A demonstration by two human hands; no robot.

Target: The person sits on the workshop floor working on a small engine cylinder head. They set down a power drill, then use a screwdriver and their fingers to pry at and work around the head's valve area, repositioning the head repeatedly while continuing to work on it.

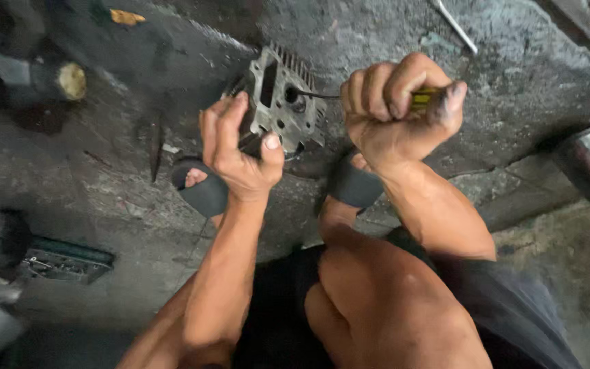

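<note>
Grey metal cylinder head (278, 102) held on a dirty concrete floor (513, 89), seen from the head camera.

Left hand (237, 154) steadies the finned part, its fingers wrapped tightly around the lower left edge, just above the two black sandals (203, 191). Right hand (397, 106) is a closed fist around the yellow handle of a screwdriver (370, 97), whose thin shaft reaches into a round hole on the part's face. To do it well, I think the tool should stay straight in line with the hole, and the left grip must not slip. The casting looks greasy, with cooling fins on top and several dark openings.
</note>
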